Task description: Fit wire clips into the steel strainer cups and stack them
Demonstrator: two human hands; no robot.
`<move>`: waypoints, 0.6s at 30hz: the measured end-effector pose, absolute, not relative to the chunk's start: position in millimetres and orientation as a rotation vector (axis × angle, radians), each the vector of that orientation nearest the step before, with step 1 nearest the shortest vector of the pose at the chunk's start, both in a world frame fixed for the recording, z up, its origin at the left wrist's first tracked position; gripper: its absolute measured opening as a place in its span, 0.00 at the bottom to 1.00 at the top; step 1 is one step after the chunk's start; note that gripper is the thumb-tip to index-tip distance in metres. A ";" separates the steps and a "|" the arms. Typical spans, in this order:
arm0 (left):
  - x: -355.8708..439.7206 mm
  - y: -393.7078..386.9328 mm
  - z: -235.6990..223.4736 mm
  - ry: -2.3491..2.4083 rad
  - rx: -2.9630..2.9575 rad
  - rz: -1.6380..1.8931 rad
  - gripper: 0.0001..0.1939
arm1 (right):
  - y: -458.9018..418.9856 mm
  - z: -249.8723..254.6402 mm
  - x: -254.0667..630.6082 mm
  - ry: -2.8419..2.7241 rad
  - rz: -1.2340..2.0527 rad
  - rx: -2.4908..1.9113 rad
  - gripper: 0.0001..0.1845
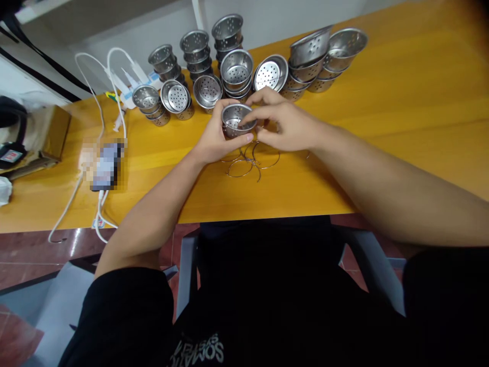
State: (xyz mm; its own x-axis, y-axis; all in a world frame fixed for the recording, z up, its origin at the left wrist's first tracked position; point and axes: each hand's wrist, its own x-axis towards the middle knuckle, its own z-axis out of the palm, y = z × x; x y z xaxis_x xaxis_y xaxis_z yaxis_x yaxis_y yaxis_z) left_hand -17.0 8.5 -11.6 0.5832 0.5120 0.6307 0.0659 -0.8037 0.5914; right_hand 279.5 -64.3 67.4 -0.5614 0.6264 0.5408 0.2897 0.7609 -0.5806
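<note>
A small perforated steel cup point(234, 120) is held over the yellow table point(401, 102). My left hand point(216, 140) wraps round its side from below. My right hand point(284, 122) is closed at its rim, the fingers pinching something thin that I cannot make out. Just under the hands, several thin wire rings point(248, 162) lie loose on the table.
Stacks of the same perforated cups point(237, 69) stand in a row behind the hands, with more at the right point(324, 58) and left point(164, 97). White cables point(101, 97) and a blurred device point(105, 165) lie at the left. A brown box point(53, 132) sits at the far left edge.
</note>
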 end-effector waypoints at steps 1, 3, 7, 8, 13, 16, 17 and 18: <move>-16.5 7.0 -10.3 0.451 2.300 1.144 0.57 | -63.9 65.2 278.6 -2.177 0.570 -0.667 0.18; -15.9 5.0 -8.0 0.450 2.302 1.140 0.56 | -63.3 62.6 277.1 -2.161 0.595 -0.653 0.19; -15.4 2.0 -4.1 0.447 2.290 1.141 0.55 | -62.7 62.8 276.6 -2.156 0.617 -0.630 0.19; -15.1 0.9 -3.3 0.447 2.285 1.139 0.54 | -62.6 63.0 276.4 -2.164 0.612 -0.622 0.19; -14.6 -2.7 -2.2 0.515 2.269 1.118 0.54 | -61.6 59.2 273.8 -2.171 0.587 -0.623 0.21; -15.5 -1.0 -3.9 0.566 2.277 1.086 0.57 | -61.3 56.7 273.7 -2.158 0.610 -0.626 0.22; -16.1 -0.2 -4.3 0.561 2.278 1.084 0.58 | -61.5 57.0 274.2 -2.155 0.613 -0.621 0.22; -16.8 0.5 -4.4 0.548 2.279 1.085 0.58 | -62.0 58.0 274.8 -2.153 0.610 -0.619 0.22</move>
State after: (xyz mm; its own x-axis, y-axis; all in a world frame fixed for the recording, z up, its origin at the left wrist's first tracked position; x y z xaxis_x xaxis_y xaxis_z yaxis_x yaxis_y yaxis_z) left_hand -16.8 0.5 -4.4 0.5908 0.5686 0.5725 0.1229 -0.7646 0.6326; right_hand 274.8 -62.0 58.0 -0.5628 0.6079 0.5601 0.2239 0.7644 -0.6046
